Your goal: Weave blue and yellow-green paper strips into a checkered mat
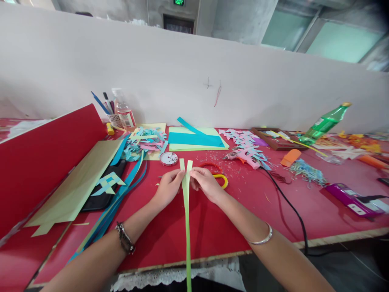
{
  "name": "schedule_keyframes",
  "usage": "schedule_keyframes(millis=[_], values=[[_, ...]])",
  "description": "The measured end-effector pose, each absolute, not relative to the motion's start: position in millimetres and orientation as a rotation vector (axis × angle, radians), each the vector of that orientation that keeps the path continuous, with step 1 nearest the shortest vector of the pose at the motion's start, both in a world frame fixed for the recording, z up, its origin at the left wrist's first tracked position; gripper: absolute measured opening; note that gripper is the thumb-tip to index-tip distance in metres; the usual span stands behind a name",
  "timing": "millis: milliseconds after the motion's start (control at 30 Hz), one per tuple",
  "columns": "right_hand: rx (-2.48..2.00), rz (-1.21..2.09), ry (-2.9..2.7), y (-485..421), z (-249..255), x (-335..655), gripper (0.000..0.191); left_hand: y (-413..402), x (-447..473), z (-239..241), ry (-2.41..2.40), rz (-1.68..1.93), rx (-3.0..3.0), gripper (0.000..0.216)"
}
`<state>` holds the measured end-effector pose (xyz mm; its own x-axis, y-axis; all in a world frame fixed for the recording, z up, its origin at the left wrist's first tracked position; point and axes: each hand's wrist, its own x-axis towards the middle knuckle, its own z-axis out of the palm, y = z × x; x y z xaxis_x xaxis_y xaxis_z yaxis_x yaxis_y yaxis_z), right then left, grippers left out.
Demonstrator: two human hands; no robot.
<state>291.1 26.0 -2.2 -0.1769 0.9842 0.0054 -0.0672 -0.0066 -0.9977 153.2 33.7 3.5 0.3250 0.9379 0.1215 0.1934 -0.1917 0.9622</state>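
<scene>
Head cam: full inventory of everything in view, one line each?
table: 1, red, across frame
paper strip: 1, light green, centre, pinched near its top
scissors: 1, red and yellow handles, right of strip's top
glue gun: 1, pink, right of centre
round lid: 1, white rim, behind strip's top
paper sheets: 2, blue on light green, centre back
cuttings pile: 1, blue and pink, back left
strips: several, blue, left of centre
card sheet: 1, olive, left
soda bottle: 1, green, tilted, far right
water bottle: 1, clear, back left
left hand: 1, pinching strip
right hand: 1, pinching strip
</scene>
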Motion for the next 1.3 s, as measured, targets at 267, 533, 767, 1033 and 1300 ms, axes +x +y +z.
schedule_keyframes(millis=[267, 533, 767, 1033, 1300], values=[[-1.054, 1.294, -1.191, 27.5, -0.7, 290.2, 0.027, 33.0, 153.2, 4.5, 0.959, 0.867, 1.684, 0.038], [-1.118, 1.252, -1.43, 23.1, 3.1, 289.7, 0.029, 31.9, 152.0, 5.7, 0.868, 0.927, 1.854, 0.038], [-1.092, 1.229, -1.447, 23.0, 0.2, 291.2, 0.026, 33.5, 150.5, 2.9, 1.052, 1.038, 1.745, 0.034], [-1.074, 1.183, -1.296, 25.5, 1.3, 292.1, 0.028, 31.6, 153.9, 4.3, 0.988, 0.886, 1.768, 0.036], [-1.107, 1.271, -1.44, 22.8, 2.5, 288.5, 0.027, 30.8, 152.8, 4.8, 0.876, 0.951, 1.89, 0.041]])
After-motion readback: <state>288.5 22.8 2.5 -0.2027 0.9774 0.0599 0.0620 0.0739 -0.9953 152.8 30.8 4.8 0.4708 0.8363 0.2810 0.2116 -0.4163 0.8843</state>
